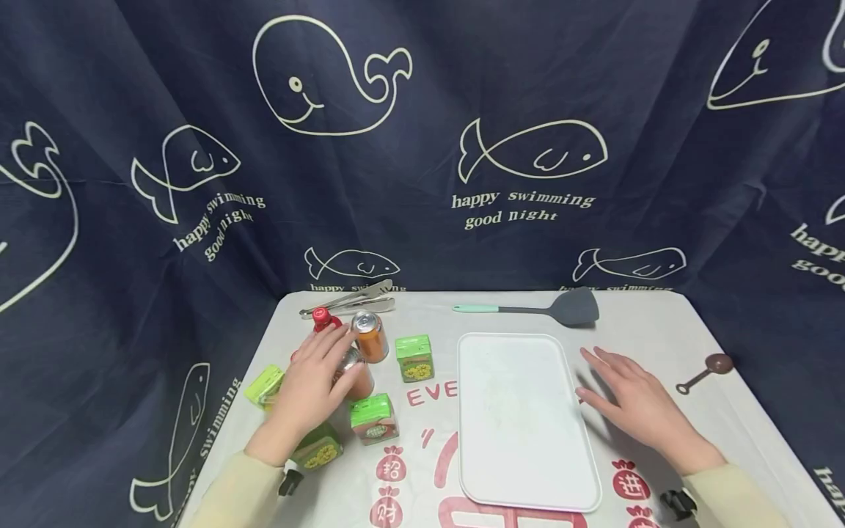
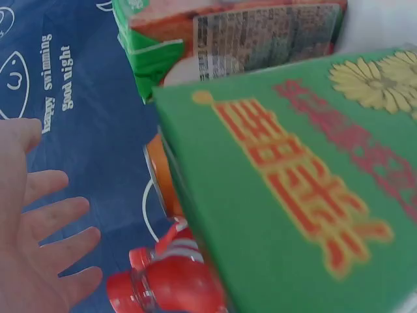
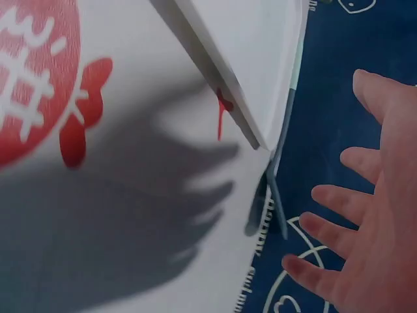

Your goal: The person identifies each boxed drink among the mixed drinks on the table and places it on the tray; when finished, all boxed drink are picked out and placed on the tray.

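My left hand [image 1: 309, 381] is held over the drinks on the left, fingers extended and gripping nothing. Partly behind it stand a can [image 1: 359, 383] and a red-capped bottle [image 1: 322, 318]; an orange can [image 1: 372, 341] is just beyond. Around it are several green-topped drink cartons, including one by the wrist [image 1: 320, 449] and one to its right [image 1: 373, 421]. A green carton [image 2: 293, 169] fills much of the left wrist view. My right hand [image 1: 637, 407], spread and holding nothing, hovers beside the right edge of the white tray [image 1: 521, 422]; its shadow falls on the tablecloth in the right wrist view.
A spatula [image 1: 571, 308] with a mint handle lies behind the tray. Metal tongs [image 1: 350, 299] are at the back left. Toward the right edge lies a brown measuring spoon [image 1: 718, 364]. Another carton [image 1: 414, 359] stands left of the tray. A dark blue curtain [image 1: 422, 176] hangs behind.
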